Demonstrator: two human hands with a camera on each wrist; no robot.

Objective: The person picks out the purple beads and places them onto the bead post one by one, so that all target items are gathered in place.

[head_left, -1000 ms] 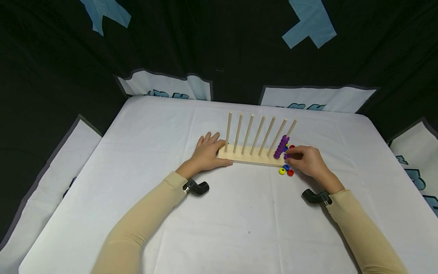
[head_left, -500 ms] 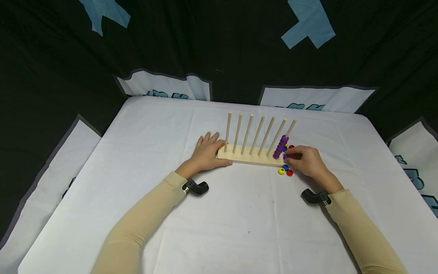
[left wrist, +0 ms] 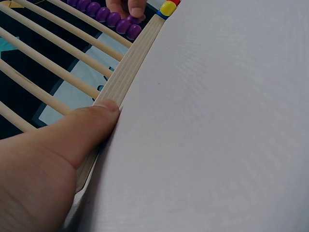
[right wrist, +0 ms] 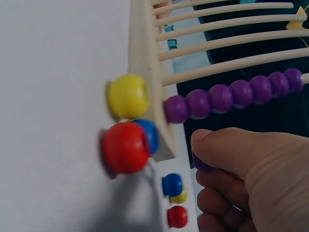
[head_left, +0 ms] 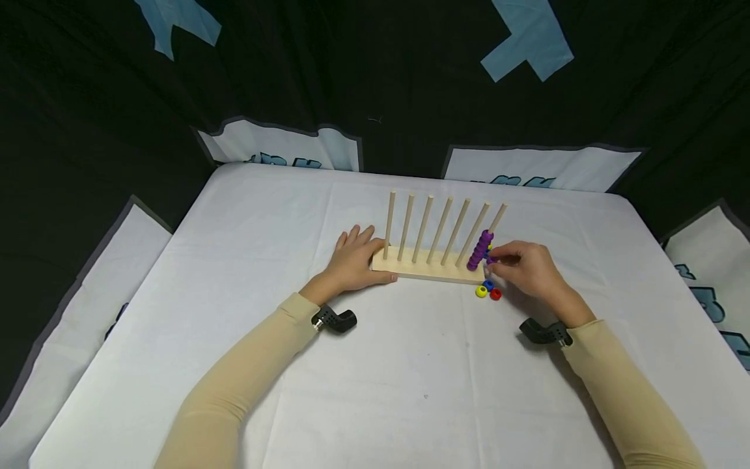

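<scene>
A pale wooden peg stand [head_left: 428, 271] with several upright pegs stands on the white cloth. Purple beads [head_left: 480, 251] are stacked on its rightmost peg. My left hand [head_left: 351, 264] holds the base's left end, its thumb [left wrist: 99, 118] along the front edge and other fingers spread behind. Beside the right end, my right hand [head_left: 530, 268] pinches one loose purple bead [right wrist: 200, 163] between thumb and fingers, close to the lower part of the stack. Most of that bead is hidden by the thumb in the right wrist view.
By the base's front right corner lie a yellow bead [right wrist: 128, 96], a red bead [right wrist: 125, 149] and a blue bead [right wrist: 149, 135]. Farther back are another blue bead [right wrist: 172, 184], red bead [right wrist: 177, 217] and yellow bead [right wrist: 179, 197]. A dark curtain [head_left: 375, 78] hangs behind the table.
My right hand has risen slightly with the purple bead, and the hand now covers the red bead behind it in the head view. My left hand stays on the base.
</scene>
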